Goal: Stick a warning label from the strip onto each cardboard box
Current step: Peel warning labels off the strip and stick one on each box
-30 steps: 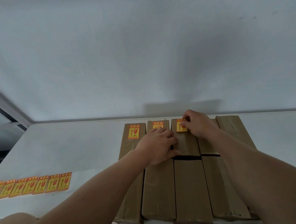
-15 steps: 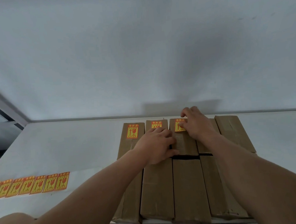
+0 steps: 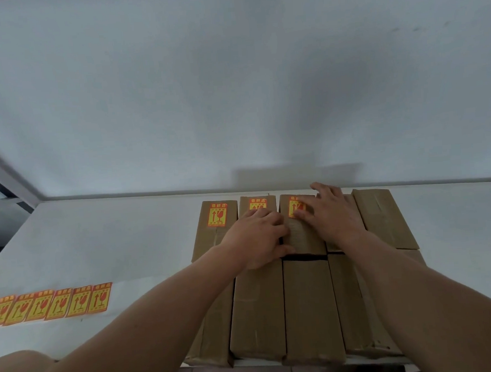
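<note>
On the far brown cardboard box (image 3: 301, 231), the right hand's (image 3: 333, 213) flat, spread fingers press a thin, bendy yellow-and-red warning label (image 3: 294, 208), holding nothing.

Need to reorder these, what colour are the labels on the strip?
Yellow with orange-red borders and symbols; the strip shows in the head view.

The right hand (image 3: 330, 212) has uncurled: a second ago its fingertips pinched at the top edge of the warning label (image 3: 295, 207) on the third cardboard box (image 3: 301, 228), and now its fingers lie spread flat across label and box. More of the label is covered than before.
</note>
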The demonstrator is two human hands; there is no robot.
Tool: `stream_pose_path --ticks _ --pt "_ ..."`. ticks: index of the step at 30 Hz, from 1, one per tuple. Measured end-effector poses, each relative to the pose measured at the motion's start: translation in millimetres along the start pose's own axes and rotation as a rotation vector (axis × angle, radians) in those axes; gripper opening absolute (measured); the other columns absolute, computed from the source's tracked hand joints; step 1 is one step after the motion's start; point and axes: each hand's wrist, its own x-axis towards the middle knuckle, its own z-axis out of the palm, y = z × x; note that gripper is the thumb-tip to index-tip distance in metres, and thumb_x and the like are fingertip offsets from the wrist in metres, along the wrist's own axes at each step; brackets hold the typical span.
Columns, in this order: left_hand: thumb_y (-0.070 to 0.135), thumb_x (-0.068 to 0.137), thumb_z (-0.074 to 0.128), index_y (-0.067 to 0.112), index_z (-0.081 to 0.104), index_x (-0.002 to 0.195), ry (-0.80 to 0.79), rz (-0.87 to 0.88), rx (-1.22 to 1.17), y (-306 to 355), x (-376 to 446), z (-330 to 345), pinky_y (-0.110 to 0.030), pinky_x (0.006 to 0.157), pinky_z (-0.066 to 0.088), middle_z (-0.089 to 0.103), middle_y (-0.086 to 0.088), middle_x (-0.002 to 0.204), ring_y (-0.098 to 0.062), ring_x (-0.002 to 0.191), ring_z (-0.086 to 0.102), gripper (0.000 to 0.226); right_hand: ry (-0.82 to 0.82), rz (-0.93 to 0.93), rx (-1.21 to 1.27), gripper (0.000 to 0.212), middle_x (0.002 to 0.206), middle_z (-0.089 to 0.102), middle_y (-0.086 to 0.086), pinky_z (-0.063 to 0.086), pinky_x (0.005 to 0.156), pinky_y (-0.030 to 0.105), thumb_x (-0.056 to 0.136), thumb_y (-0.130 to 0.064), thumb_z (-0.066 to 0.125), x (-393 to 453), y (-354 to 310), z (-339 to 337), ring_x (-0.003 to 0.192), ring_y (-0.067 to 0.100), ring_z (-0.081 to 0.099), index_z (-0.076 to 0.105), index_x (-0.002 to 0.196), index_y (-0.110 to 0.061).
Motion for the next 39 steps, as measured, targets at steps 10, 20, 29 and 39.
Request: stream_pose_path --ticks 10,20,29,39 --pt "0.065 0.092 0.032 0.028 0.057 0.124 0.003 -0.008 -0.002 -2 -2 0 -0.040 0.106 0.031 0.051 0.002 0.128 -0.021 0.124 0.039 0.055 -0.056 -0.020 -0.011 0.052 0.156 0.022 -0.001 0.021 0.112 0.048 0.090 -0.062 0.044 10 -12 -6 0.142 0.026 0.014 0.045 0.137 -0.039" --pt "0.066 0.091 0.032 0.031 0.057 0.123 -0.011 -0.027 0.020 -4 -2 -1 -0.042 0.106 0.030 0.050 0.003 0.130 -0.021 0.125 0.038 0.053 -0.014 0.027 0.031 0.058 0.153 0.028 0.000 0.024 0.113 0.048 0.087 -0.065 0.044 1 -8 -3 0.141 0.025 0.016 0.045 0.138 -0.038" --pt "0.063 0.093 0.032 0.027 0.054 0.127 -0.055 -0.043 0.000 2 -2 -1 -0.042 0.106 0.030 0.046 0.001 0.135 -0.023 0.127 0.037 0.053 -0.071 0.074 0.012 0.057 0.152 0.030 0.002 0.021 0.112 0.048 0.090 -0.061 0.042 -5 -5 -5 0.141 0.027 0.019 0.041 0.141 -0.035" --pt "0.042 0.096 0.036 0.021 0.063 0.111 0.139 0.002 0.118 -41 -67 -15 -0.038 0.087 0.046 0.061 -0.001 0.113 -0.024 0.102 0.056 0.037 0.145 -0.276 -0.165 0.032 0.118 0.059 0.001 0.042 0.093 0.037 0.099 -0.029 0.037 -10 -71 -22 0.109 0.022 0.050 0.062 0.114 -0.019"
